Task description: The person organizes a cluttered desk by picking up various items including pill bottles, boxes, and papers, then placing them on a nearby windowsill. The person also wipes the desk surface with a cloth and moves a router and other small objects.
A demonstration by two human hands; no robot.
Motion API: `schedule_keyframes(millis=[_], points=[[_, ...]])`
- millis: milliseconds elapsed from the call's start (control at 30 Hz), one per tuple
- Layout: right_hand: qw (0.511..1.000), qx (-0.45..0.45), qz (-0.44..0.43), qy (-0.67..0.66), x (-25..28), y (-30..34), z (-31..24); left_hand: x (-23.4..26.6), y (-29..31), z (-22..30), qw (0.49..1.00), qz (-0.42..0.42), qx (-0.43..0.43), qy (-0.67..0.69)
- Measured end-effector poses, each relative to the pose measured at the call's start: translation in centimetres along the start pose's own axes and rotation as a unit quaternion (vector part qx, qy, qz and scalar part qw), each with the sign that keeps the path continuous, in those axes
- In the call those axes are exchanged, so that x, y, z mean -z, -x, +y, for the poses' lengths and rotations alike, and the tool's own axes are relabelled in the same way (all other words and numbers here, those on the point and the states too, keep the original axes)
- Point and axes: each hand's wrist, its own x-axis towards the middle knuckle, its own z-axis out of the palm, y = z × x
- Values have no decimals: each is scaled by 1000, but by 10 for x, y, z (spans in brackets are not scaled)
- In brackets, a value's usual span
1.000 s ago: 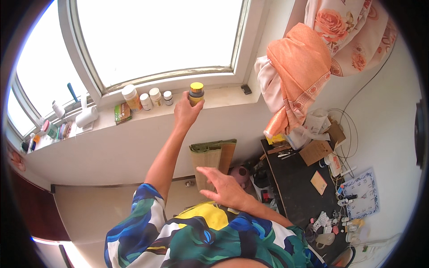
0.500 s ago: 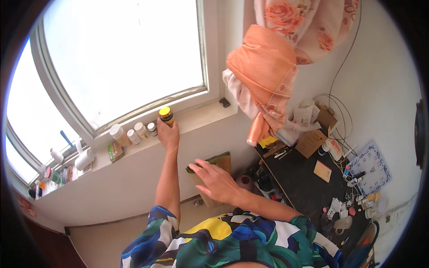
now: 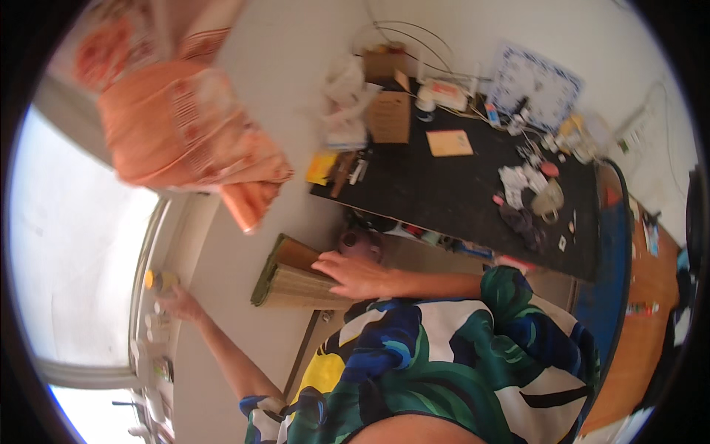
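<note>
At the left, beside the window, my left hand (image 3: 183, 304) is closed around a dark bottle with a yellow cap (image 3: 152, 280). Its fingers are slightly blurred. Several white bottles (image 3: 157, 325) stand on the windowsill just below that hand. My right hand (image 3: 356, 275) is held out in front of my body, fingers stretched and nothing in them. Behind its fingertips is a rolled mat with a green edge (image 3: 296, 285), leaning by the wall.
A black desk (image 3: 444, 185) at the upper right carries a cardboard box (image 3: 389, 117), a white router (image 3: 445, 94), a tan notebook (image 3: 449, 143) and scattered small items. An orange knotted curtain (image 3: 159, 126) hangs at the upper left. A blue chair back (image 3: 612, 274) stands at the right.
The view has swung to the right, bringing more of the desk and chair into sight. My left hand still grips the yellow-capped bottle; my right hand stays open.
</note>
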Motion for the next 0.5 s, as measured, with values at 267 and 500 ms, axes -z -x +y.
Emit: schedule_keyframes(millis=[267, 500], points=[[950, -301, 64, 53, 35, 144, 101, 5, -14, -22, 997, 17, -56, -43], [846, -465, 225, 133, 63, 239, 162, 47, 19, 4, 996, 84, 0, -15]])
